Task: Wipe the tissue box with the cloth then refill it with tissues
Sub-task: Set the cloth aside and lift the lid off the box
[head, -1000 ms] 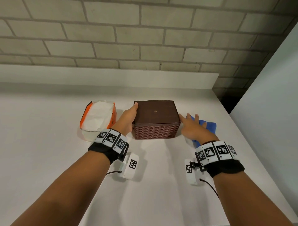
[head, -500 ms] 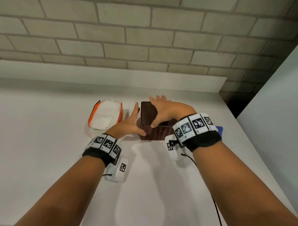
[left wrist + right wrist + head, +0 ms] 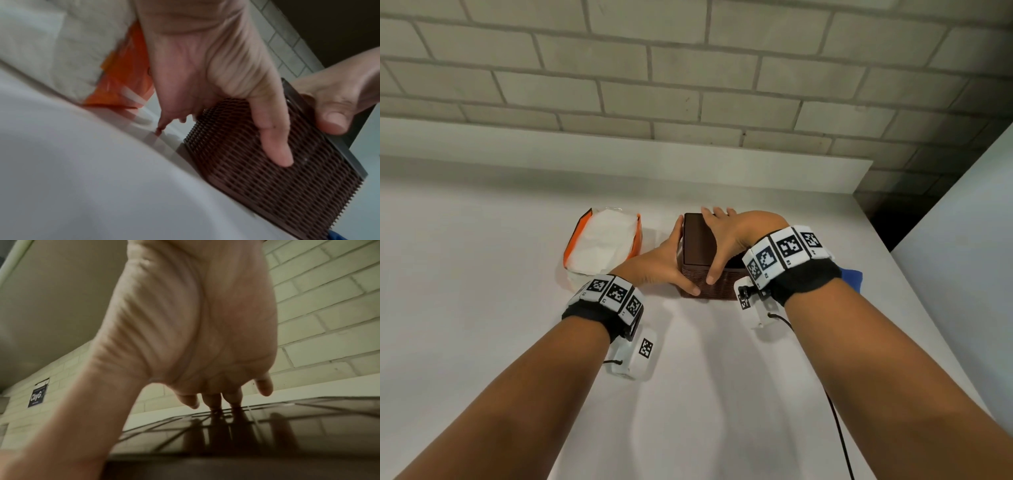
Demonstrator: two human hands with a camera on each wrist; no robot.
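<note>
The brown woven tissue box [image 3: 697, 240] stands on the white counter [image 3: 482, 308]. My left hand [image 3: 671, 260] holds its left front corner, with the thumb [image 3: 275, 146] flat on the woven front [image 3: 277, 178] and the fingers down the left side. My right hand [image 3: 722, 240] spans the glossy lid [image 3: 267, 431]: its fingertips [image 3: 211, 400] rest on top towards the far edge and its thumb [image 3: 333, 120] presses the lid's front rim. An opened orange pack of white tissues [image 3: 604, 243] lies just left of the box. The blue cloth [image 3: 851, 275] lies right of the box, mostly hidden by my right wrist.
A brick wall [image 3: 688, 85] with a low white ledge [image 3: 619, 161] closes the back of the counter. A pale panel [image 3: 962, 257] stands at the right, with a dark gap [image 3: 887, 226] behind the counter's right corner. Bare counter stretches left and towards me.
My right hand left the blue cloth, swung left and settled on top of the box. The left hand kept its place at the box's left side, with its thumb now on the front.
</note>
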